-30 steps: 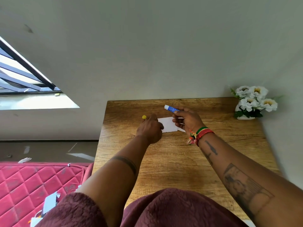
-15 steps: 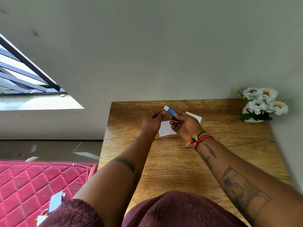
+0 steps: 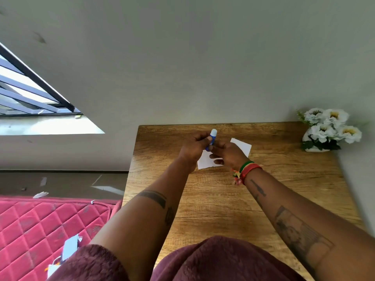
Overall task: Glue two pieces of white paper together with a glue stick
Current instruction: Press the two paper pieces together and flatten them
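A blue glue stick (image 3: 212, 137) with a white tip stands nearly upright between both hands above the far middle of the wooden table (image 3: 223, 199). My left hand (image 3: 194, 148) grips its upper blue part with thumb and fingers. My right hand (image 3: 227, 154) holds its lower end, which the fingers hide. Two pieces of white paper lie flat on the table under the hands: one (image 3: 205, 162) toward the left, another (image 3: 242, 147) peeking out behind my right hand. Whether they overlap is hidden.
A white vase of white flowers (image 3: 328, 128) stands at the table's far right corner, against the wall. A red quilted mattress (image 3: 40, 224) lies left of the table with paper scraps on it. The table's left edge drops to the floor.
My left hand left the small yellow thing on the table and came over to grip the glue stick. The stick tilted from lying sideways to nearly upright. The view shifted left.
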Demonstrator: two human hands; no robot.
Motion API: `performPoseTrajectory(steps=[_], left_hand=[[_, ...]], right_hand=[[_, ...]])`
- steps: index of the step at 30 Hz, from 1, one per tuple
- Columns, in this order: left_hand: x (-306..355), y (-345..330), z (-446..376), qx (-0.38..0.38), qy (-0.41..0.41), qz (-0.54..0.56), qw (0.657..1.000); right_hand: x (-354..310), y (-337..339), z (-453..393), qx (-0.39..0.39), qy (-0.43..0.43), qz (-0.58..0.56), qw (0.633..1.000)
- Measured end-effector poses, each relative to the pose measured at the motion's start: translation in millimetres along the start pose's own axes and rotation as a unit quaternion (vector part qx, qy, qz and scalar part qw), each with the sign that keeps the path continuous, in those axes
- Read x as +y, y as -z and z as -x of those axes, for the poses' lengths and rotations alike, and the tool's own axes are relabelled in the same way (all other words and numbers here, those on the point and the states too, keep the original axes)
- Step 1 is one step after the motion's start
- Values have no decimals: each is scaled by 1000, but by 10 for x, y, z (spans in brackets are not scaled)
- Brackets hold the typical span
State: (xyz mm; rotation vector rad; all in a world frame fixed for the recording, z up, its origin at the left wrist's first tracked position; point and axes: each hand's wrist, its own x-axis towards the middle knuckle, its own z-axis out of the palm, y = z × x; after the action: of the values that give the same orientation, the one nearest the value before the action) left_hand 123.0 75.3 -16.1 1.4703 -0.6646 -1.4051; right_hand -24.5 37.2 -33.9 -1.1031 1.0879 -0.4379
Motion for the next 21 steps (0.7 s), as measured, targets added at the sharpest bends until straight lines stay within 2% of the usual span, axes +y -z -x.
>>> performPoseTrajectory(steps=[3,7,12,16,21], left_hand=[[-75,101,14,36,-30,-35,998],[-144,411,100,130,-83,-55,987],[-275,771,155,228,-95,-163,955],[-383,798,112,262,-76,-197,942],[-507,756,96,267,-59,-234,933]], right_hand=[[-16,-57,-3,17,38,126,991],[37,-201,-42,41,58,193,979],[124,-364,-122,60,67,251,964],[147,-455,-158,69,74,274,956],[137,-455,-160,69,72,271,957]])
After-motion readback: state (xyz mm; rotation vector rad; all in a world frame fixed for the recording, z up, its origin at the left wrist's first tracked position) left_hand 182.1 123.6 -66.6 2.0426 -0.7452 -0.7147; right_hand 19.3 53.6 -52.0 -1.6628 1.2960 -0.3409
